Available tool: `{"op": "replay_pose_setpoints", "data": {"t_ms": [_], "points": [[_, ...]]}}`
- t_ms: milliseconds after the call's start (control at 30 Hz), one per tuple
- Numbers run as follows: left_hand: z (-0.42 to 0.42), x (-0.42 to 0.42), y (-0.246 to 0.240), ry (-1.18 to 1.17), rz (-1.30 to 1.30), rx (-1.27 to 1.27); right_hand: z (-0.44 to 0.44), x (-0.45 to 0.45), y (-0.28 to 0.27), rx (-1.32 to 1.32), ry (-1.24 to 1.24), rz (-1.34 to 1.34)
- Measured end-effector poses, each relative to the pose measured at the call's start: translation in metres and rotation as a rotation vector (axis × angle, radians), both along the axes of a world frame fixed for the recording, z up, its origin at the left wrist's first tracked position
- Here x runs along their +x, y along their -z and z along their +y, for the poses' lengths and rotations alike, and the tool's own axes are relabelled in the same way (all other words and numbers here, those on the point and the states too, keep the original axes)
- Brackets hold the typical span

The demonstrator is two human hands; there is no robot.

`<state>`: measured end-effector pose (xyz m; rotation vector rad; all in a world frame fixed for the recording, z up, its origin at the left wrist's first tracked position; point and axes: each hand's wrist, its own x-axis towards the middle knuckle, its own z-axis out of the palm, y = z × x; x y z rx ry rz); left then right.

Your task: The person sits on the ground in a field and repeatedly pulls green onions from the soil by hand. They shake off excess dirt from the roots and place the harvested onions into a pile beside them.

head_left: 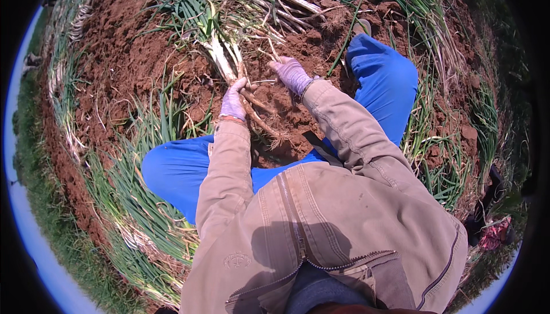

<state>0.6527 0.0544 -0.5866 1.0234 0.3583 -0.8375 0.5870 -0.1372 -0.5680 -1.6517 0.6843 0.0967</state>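
My left hand (235,100), in a pale purple glove, grips a few long-stemmed green onions (222,59) low on their white stalks. Their soil-caked roots (275,133) point towards me, while the green tops lean away over a larger pile. To the right of these stalks is my right hand (293,74), gloved the same way. Its fingers are pinched together at the end of thin, pale withered leaf strips (273,49). Part of the left fingers is hidden behind the stalks.
Beyond my hands lies a heap of pulled green onions (292,2) on loose reddish soil (116,43). More bundles lie at the upper right (423,17) and along my left side (142,185). My bent legs in blue trousers (382,78) frame the work spot.
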Motion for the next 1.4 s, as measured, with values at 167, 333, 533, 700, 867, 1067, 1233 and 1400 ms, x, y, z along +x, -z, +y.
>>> {"op": "replay_pose_setpoints", "data": {"t_ms": [167,333,533,700,867,1067,1233,1400], "points": [[-0.001,-0.001,-0.021,0.079,0.056,-0.154,0.011,0.001,0.003,0.511,0.057,-0.082],[-0.010,-0.015,-0.032,0.179,0.145,-0.341,0.028,0.010,0.029,1.220,-0.109,0.047],[-0.011,-0.014,-0.070,0.114,0.149,-0.284,0.024,0.021,0.018,1.229,0.514,0.072],[-0.001,0.002,-0.106,-0.019,-0.013,-0.436,-0.052,0.012,0.106,1.018,0.742,-0.026],[0.042,0.033,-0.135,-0.112,-0.048,-0.719,-0.073,0.012,0.096,1.122,0.748,-0.311],[0.049,0.052,-0.115,-0.151,-0.053,-0.738,-0.065,0.025,0.011,0.850,0.550,-0.259],[0.043,0.054,-0.099,-0.256,-0.142,-0.465,-0.113,0.032,-0.143,0.256,0.243,-0.174],[0.048,0.073,-0.094,-0.298,-0.196,-0.358,-0.186,-0.087,-0.304,-0.457,0.190,-0.172]]}}
